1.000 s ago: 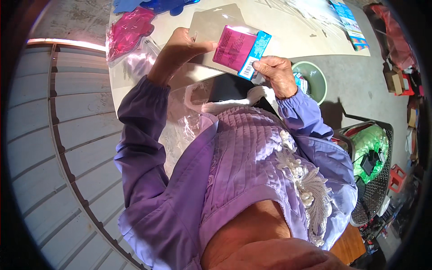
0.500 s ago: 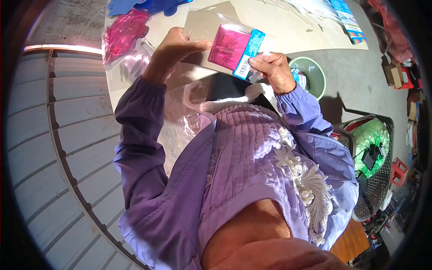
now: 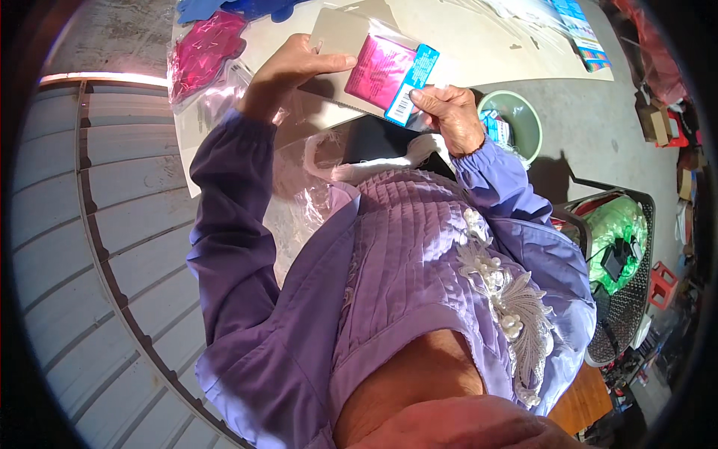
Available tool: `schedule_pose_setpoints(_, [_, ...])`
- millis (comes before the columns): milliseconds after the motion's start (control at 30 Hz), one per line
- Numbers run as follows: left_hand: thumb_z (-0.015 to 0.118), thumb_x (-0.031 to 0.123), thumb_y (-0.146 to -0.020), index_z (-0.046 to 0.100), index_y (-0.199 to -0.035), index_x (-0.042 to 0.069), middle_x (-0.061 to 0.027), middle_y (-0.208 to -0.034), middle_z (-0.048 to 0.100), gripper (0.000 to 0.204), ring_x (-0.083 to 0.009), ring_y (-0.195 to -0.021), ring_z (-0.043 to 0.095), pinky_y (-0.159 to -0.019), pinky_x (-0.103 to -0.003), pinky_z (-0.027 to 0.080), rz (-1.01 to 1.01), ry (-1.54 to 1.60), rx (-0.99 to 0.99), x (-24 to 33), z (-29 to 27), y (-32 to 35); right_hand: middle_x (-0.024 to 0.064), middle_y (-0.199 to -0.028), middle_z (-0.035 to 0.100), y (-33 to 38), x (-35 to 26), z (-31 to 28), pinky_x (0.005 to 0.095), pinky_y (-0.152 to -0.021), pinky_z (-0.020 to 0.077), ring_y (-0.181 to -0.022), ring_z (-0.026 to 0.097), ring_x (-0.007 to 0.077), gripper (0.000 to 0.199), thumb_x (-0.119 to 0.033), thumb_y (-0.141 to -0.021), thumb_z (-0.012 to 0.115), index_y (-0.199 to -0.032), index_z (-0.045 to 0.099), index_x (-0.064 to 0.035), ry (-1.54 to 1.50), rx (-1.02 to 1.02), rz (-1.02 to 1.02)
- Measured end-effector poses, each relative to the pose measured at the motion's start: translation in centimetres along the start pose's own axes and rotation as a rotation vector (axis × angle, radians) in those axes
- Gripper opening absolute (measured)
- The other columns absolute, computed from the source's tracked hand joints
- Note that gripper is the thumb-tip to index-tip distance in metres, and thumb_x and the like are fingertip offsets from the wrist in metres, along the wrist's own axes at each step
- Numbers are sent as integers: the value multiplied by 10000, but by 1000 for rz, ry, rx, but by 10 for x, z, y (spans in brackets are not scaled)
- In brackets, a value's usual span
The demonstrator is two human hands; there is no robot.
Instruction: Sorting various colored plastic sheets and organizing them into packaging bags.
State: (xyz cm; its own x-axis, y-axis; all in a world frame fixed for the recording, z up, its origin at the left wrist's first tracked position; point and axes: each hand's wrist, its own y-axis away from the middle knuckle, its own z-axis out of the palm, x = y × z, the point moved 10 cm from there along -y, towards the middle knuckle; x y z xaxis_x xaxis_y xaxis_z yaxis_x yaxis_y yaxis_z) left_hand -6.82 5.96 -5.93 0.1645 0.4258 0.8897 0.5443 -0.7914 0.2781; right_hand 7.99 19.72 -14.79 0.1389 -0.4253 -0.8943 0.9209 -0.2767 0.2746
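Note:
Both hands hold up a flat packet (image 3: 378,67) over the white table (image 3: 479,52): a grey card backing with a pink pouch and a blue-and-white label strip. My left hand (image 3: 288,71) grips the card's left edge, thumb on top. My right hand (image 3: 449,116) pinches the lower right corner by the label. Purple sleeves run from both hands down to my body.
Pink packets in clear bags (image 3: 206,56) lie at the table's left corner, blue items (image 3: 224,7) beyond them. A pale green bucket (image 3: 520,123) stands on the floor to the right. A black mesh basket (image 3: 617,254) holds green stuff. Crumpled clear plastic (image 3: 299,209) lies on my lap.
The packet and both hands have shifted slightly upward and away from my body. Both hands have kept their hold on it.

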Motion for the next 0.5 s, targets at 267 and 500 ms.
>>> schedule_pose_setpoints(267, [702, 192, -810, 650, -1070, 2, -112, -911, 686, 326, -277, -913, 634, -832, -379, 495, 166, -402, 157, 7, -14, -41, 80, -801, 690, 7, 33, 10, 203, -502, 495, -617, 629, 119, 211, -200, -910, 657, -903, 669, 10, -191, 171, 109])
schedule_pose_setpoints(500, [686, 265, -827, 569, -1267, 92, -120, -1292, 556, 486, -305, -1221, 483, -981, -387, 407, 548, -769, 466, 34, 50, 21, 146, -917, 701, 20, 16, 34, 228, -598, 567, -756, 697, 183, 249, -204, -954, 584, -974, 652, 35, -281, -33, 212])
